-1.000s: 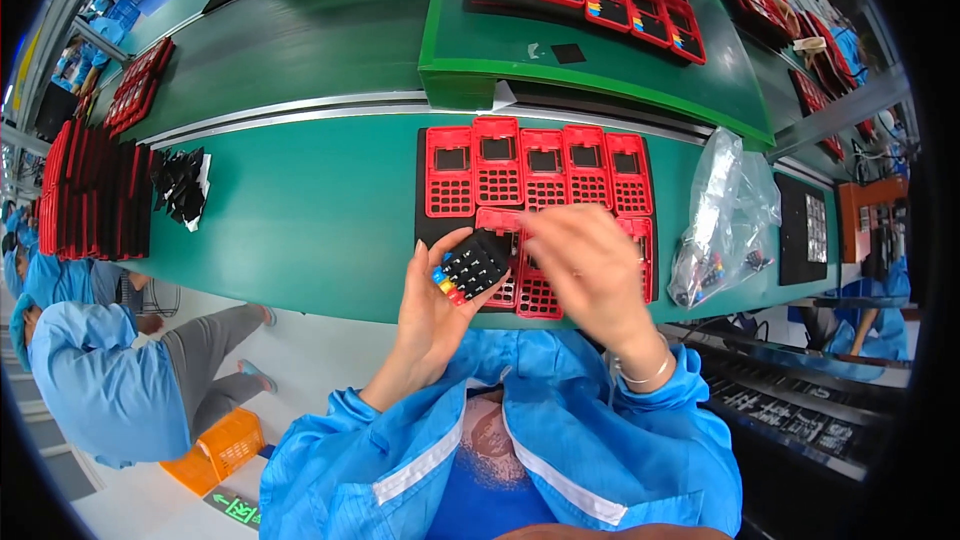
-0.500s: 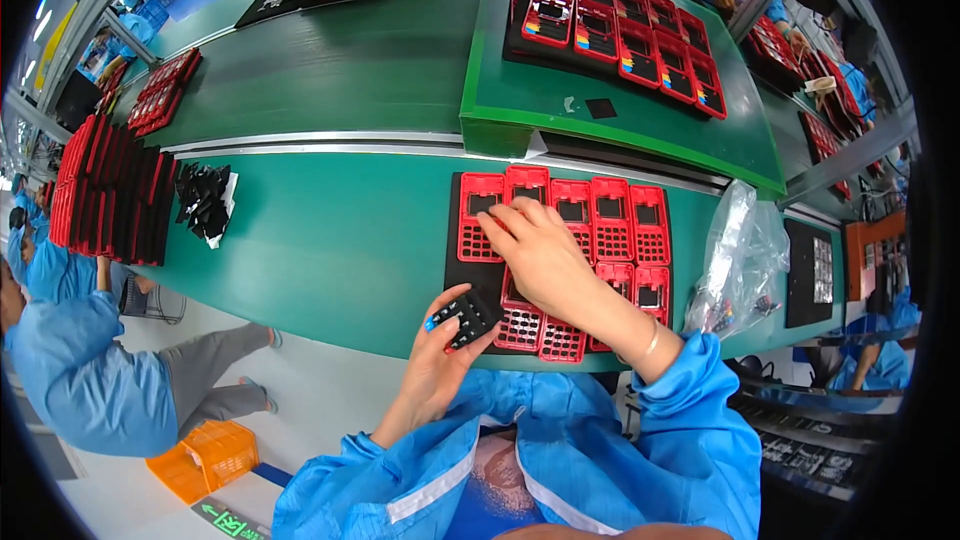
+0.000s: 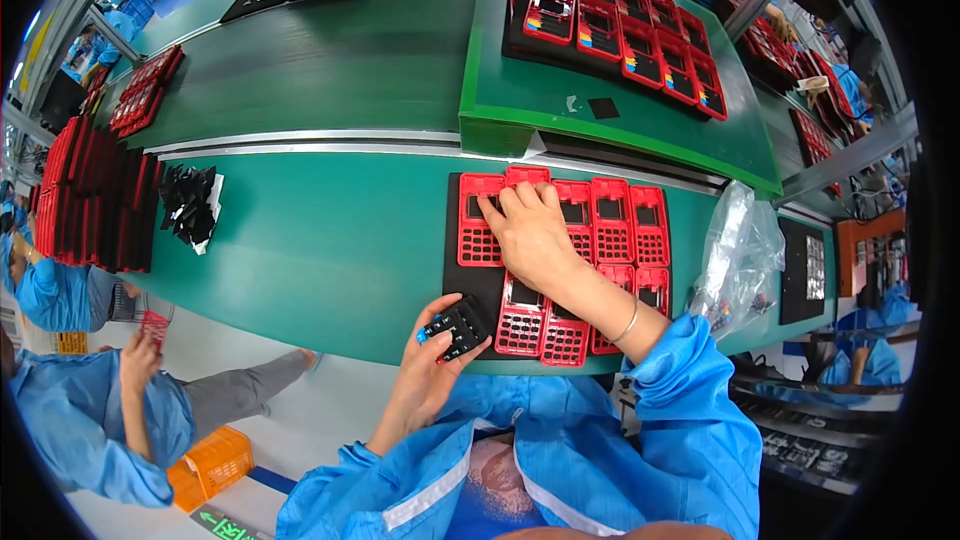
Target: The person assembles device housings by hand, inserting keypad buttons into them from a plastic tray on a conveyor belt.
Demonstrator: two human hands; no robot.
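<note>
My left hand (image 3: 428, 368) is closed around a small stack of black keypads (image 3: 462, 328) with a few blue keys, just off the table's near edge. Red handset casings (image 3: 651, 225) lie in two rows on a black tray (image 3: 474, 285), screen windows toward the far side and keypads toward me. Over the upper left casings reaches my right hand (image 3: 538, 238), its index finger stretched onto the casing at the far left corner (image 3: 481, 240) and the other fingers bent beside it. Its thumb and part of the casings beneath are hidden.
On a raised green platform (image 3: 520, 110) lies another tray of red casings (image 3: 640, 50). To the right is a clear plastic bag (image 3: 738, 260); to the left, black scraps (image 3: 190, 202) and stacked red-and-black trays (image 3: 95, 200). A person in blue (image 3: 90, 420) stands at the left.
My right hand has shifted slightly, its index finger parting from the other fingers. My left hand still holds the keypads, a little lower. At the left, a person's hand holding a red item has appeared.
</note>
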